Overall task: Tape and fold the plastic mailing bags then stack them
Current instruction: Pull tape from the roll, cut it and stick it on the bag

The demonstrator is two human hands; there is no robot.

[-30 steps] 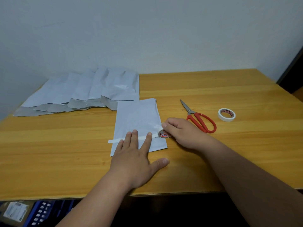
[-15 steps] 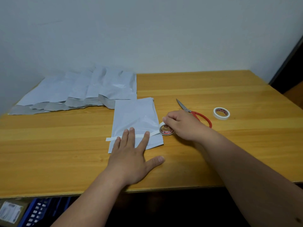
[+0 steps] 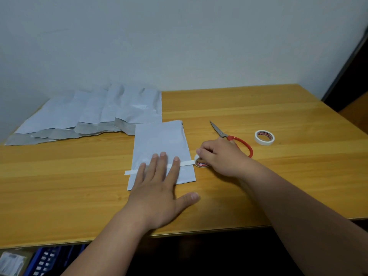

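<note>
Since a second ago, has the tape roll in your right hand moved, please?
Yes, the roll has shifted right, away from the bag edge toward the scissors.

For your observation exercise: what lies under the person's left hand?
The left hand lies flat on a folded mailing bag and the white tape strip across it. The strip's middle is covered by the fingers.
</note>
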